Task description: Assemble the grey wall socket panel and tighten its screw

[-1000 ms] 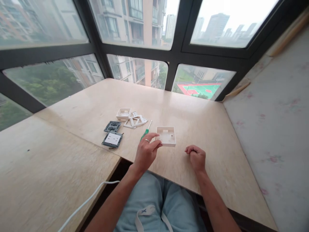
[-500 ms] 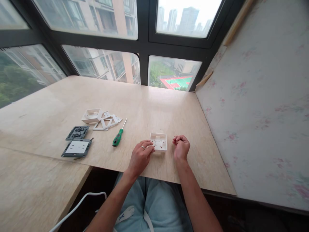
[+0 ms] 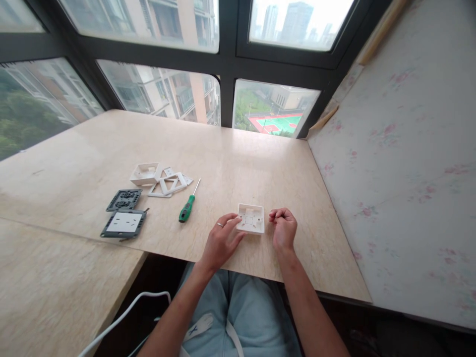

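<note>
Left hand grips white box by its left side. Right hand curled beside it, can't tell if holding anything. Green screwdriver on desk.

On the pale tabletop, the left hand grips a white box by its left side. The right hand, fingers curled in, sits just right of it. Leftward lies a green-handled screwdriver; farther left are loose white frames, a second box, and two gray-rimmed socket panels, the far one showing its dark back.
</note>
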A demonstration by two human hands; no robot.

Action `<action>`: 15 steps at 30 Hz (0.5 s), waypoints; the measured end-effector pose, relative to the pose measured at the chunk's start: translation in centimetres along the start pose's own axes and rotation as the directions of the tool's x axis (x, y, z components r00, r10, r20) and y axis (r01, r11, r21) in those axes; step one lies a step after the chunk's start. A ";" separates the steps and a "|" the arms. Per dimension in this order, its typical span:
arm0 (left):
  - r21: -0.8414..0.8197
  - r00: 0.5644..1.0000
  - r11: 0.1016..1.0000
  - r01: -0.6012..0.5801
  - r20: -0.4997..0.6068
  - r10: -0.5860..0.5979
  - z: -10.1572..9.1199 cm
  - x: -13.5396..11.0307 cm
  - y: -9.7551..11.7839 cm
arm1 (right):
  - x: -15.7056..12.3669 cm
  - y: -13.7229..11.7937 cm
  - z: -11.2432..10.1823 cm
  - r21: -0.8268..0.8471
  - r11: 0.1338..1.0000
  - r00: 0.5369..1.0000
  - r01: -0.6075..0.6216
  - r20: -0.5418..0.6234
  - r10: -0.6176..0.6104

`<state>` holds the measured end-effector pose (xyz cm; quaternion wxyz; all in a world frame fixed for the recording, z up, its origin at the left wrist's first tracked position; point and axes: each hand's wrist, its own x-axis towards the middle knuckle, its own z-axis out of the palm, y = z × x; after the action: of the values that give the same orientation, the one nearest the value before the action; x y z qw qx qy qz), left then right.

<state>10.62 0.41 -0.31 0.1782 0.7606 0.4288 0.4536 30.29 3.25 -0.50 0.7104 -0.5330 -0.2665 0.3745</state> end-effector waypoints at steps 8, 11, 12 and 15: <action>-0.304 0.942 0.897 0.320 -0.002 -0.337 -0.8 0.1 -0.3 | -0.1 0.2 -0.4 -0.072 0.995 0.998 0.064 0.014 -0.063; -0.275 0.946 0.908 0.316 0.011 -0.325 -0.8 0.1 -0.2 | -0.2 0.3 -0.4 -0.104 0.990 0.996 0.091 0.021 -0.090; -0.266 0.948 0.912 0.312 0.016 -0.319 -0.8 0.1 -0.1 | -0.3 0.3 -0.3 -0.112 0.989 0.995 0.099 0.023 -0.097; -0.268 0.947 0.911 0.313 0.020 -0.319 -0.8 0.0 0.0 | -0.4 0.4 -0.3 -0.129 0.985 0.993 0.118 0.024 -0.116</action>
<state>9.98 0.35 0.11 0.3453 0.6446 0.4829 0.4816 30.19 2.83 -1.00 0.6927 -0.5585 -0.3270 0.3183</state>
